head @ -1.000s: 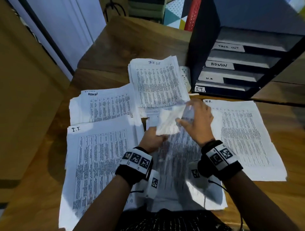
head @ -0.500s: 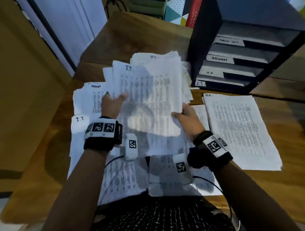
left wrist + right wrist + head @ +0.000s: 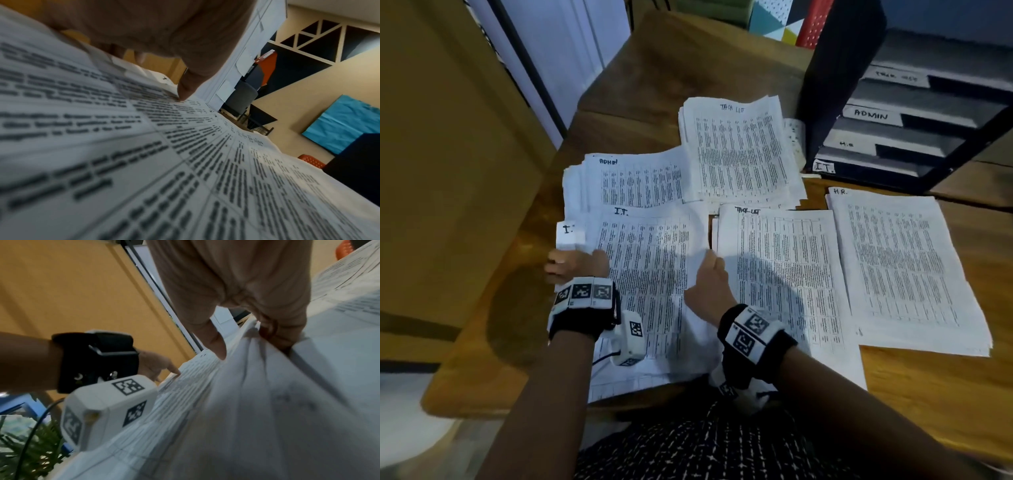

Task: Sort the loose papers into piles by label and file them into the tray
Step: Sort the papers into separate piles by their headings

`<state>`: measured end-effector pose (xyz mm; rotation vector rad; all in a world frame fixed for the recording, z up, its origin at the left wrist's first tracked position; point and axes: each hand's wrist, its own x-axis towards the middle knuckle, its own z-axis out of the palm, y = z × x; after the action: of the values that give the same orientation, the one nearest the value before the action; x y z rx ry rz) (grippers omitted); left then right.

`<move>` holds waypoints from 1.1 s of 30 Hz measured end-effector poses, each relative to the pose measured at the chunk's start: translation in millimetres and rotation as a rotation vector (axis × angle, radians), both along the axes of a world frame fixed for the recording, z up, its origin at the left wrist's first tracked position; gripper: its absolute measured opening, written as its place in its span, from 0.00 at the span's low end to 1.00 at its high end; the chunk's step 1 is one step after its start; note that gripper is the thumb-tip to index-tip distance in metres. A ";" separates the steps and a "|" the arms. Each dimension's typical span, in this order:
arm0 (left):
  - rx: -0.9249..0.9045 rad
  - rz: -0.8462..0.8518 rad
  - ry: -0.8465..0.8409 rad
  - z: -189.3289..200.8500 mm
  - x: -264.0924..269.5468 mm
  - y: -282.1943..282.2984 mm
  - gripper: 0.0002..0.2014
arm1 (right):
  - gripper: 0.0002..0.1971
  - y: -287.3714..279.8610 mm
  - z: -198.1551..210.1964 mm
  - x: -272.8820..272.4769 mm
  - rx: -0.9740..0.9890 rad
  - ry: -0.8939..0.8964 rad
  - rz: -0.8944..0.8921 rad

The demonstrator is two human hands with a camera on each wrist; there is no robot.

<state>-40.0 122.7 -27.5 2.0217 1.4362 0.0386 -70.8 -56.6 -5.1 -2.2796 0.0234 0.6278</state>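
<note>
Looking down from the head view, a wooden desk (image 3: 928,383) carries paper piles: the I.T. pile (image 3: 650,274) nearest, an ADMIN pile (image 3: 633,181) behind it, a TASK LIST pile (image 3: 739,150) further back, another task-list pile (image 3: 787,274) in the middle and an H.R. pile (image 3: 900,267) to the right. A black labelled tray (image 3: 914,137) stands at the back right. The left hand (image 3: 575,265) grips the I.T. pile's left edge; the right hand (image 3: 707,287) pinches its right edge.

From the left wrist, the thumb (image 3: 189,86) presses printed sheets (image 3: 185,170), with a beige wall (image 3: 308,100) and blue panel (image 3: 345,128) beyond.

From the right wrist, curled fingers (image 3: 281,335) clamp the bunched paper (image 3: 257,402) beside an orange-yellow wall (image 3: 72,288).
</note>
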 end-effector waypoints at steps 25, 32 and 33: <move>0.063 -1.032 -0.007 -5.1 99.1 -147.6 0.15 | 0.15 -140.7 -2.7 64.8 -0.458 -0.110 0.243; -0.056 -1.047 -0.266 -1.6 107.4 -180.3 0.05 | 0.15 -136.2 -18.9 57.2 -0.435 -0.235 0.220; -0.114 -1.079 -0.302 0.2 105.5 -178.6 0.04 | 0.17 -135.8 -19.1 57.6 -0.404 -0.229 0.193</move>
<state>65.5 -55.9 -27.3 2.3053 0.0588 -0.1838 -13.3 -192.4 -24.2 -2.7583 -0.1993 0.4873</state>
